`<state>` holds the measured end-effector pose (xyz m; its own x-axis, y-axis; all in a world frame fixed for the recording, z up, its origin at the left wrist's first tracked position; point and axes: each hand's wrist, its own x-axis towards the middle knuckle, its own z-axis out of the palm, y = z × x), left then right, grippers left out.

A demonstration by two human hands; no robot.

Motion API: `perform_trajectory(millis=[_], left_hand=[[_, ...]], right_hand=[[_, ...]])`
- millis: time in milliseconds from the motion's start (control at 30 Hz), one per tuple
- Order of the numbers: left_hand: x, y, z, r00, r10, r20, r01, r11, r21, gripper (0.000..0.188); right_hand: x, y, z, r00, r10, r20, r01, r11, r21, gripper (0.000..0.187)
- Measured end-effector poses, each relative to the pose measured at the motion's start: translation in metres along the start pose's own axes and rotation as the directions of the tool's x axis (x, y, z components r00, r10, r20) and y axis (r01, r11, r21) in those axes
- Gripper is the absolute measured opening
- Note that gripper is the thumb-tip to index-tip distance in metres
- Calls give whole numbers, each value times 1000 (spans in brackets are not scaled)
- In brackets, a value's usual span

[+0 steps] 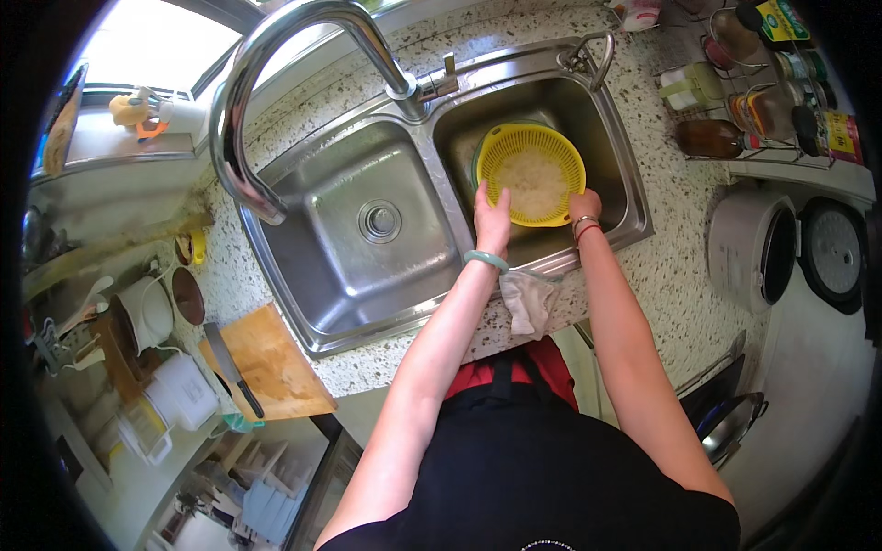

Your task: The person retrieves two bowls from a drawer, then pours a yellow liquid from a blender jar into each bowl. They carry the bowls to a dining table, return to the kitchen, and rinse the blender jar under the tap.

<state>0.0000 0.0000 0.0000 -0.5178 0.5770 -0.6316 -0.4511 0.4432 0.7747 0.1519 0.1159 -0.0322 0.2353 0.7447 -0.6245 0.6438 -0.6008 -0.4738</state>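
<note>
2-hand grip, grasping the yellow colander point(489, 151): left hand point(492, 222) at its near-left rim, right hand point(584, 204) clenched at its near-right. Colander is between them, mostly beyond the grip, in the right basin point(602, 124). Pale grains point(531, 179) inside.

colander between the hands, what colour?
Yellow. The colander shows best in the head view, the only one here.

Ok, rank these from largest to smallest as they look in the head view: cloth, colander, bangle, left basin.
1. Left basin
2. Colander
3. Cloth
4. Bangle
</note>
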Motion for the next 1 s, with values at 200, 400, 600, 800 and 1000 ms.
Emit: perform_trajectory(millis=[200,400,600,800,1000], left_hand=[[-53,73,-26,997,81,14,-69,912,-404,39],[-51,43,-115,858,443,-258,-280,826,489,57],[-61,37,-125,894,396,-208,-262,840,475,84],[-83,33,-110,963,268,37,-265,908,323,54],[-85,27,-102,951,179,251,-175,984,-39,54]], right_hand=[[44,33,6,996,-82,-31,81,996,-39,26],[-48,-3,-15,772,-550,-319,434,822,-368,30],[-207,17,-66,687,-705,175,721,633,-282,33],[-244,66,-19,630,-772,80,764,599,-238,47],[-241,-3,60,517,-849,111,811,444,-380,54]])
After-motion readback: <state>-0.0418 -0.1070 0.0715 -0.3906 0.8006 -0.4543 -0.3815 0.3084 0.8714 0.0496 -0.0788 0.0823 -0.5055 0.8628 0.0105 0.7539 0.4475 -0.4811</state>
